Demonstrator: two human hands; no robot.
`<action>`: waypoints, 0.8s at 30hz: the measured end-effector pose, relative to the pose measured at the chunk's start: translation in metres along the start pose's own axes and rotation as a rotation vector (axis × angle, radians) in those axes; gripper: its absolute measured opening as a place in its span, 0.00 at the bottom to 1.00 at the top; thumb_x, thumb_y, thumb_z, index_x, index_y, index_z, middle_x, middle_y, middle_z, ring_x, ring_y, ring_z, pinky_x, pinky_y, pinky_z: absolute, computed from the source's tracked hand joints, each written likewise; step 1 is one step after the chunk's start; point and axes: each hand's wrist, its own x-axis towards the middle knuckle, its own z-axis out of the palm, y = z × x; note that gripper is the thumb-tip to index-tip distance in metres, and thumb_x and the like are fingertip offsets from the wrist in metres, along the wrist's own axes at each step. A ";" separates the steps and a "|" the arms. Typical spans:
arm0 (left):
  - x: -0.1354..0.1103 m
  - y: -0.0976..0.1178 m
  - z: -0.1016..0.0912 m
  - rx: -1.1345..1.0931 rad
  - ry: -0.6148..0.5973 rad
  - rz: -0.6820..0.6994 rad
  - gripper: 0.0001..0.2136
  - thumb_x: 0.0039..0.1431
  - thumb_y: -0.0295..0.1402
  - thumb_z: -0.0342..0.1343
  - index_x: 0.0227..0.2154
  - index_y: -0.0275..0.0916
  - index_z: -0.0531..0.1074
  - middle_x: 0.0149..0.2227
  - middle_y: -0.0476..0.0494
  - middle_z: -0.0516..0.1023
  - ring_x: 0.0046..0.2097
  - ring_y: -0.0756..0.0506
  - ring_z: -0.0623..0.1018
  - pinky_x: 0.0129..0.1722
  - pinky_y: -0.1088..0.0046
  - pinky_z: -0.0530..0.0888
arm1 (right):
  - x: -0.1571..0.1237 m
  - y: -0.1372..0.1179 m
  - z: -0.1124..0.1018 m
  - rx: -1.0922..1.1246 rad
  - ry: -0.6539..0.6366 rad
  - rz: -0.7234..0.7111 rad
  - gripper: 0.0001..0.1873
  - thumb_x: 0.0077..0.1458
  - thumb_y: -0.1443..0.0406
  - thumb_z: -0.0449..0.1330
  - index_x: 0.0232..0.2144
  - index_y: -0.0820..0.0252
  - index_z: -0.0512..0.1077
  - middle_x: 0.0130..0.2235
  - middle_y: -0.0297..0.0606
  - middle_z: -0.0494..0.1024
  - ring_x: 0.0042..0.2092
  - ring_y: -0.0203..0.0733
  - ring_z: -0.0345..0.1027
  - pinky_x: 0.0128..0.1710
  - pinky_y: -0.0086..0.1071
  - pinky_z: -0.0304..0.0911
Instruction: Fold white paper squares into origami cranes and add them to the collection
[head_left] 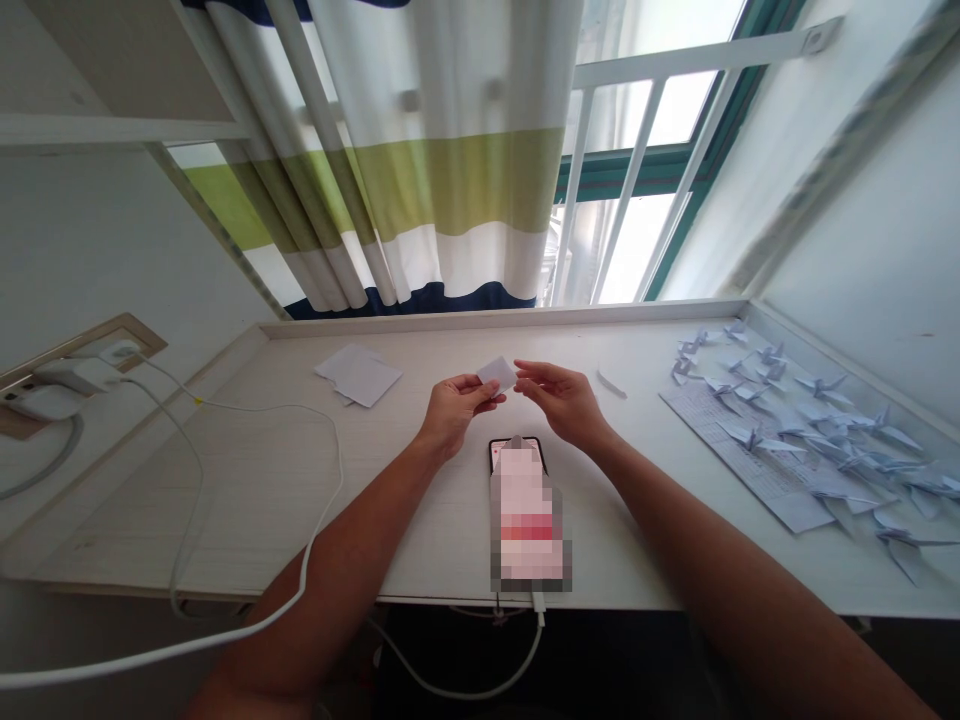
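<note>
A small folded piece of white paper [497, 373] is pinched between the thumb and fingers of my left hand [454, 408], above the middle of the desk. Its flat, squarish face is turned up, and my left thumb covers the lower edge. My right hand [562, 398] is at the paper's right corner, thumb and fingers stretched toward it with a gap between them. Whether its fingertips touch the paper, I cannot make out. Below both hands lies a phone [525, 515] with a blurred screen.
Loose square paper sheets [364, 376] lie at the left, and a thin paper strip [611, 384] at the right. Several folded paper cranes [757, 437] cover the right side, some on a written sheet [727, 455]. A white cable [339, 450] crosses over my left forearm.
</note>
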 end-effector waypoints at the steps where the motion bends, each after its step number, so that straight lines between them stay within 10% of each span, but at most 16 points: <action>1: 0.000 0.001 -0.001 0.013 -0.006 0.001 0.16 0.46 0.37 0.74 0.33 0.31 0.80 0.33 0.40 0.83 0.34 0.47 0.83 0.38 0.71 0.76 | 0.000 0.000 -0.002 -0.037 -0.026 -0.033 0.19 0.55 0.52 0.67 0.46 0.52 0.81 0.43 0.40 0.84 0.44 0.48 0.78 0.49 0.46 0.72; 24: 0.000 0.006 -0.012 0.187 -0.160 -0.009 0.20 0.43 0.41 0.75 0.33 0.31 0.79 0.32 0.35 0.84 0.35 0.40 0.85 0.40 0.63 0.81 | 0.000 -0.005 -0.013 -0.254 -0.195 -0.160 0.14 0.61 0.53 0.62 0.43 0.50 0.82 0.40 0.40 0.78 0.41 0.46 0.73 0.44 0.44 0.72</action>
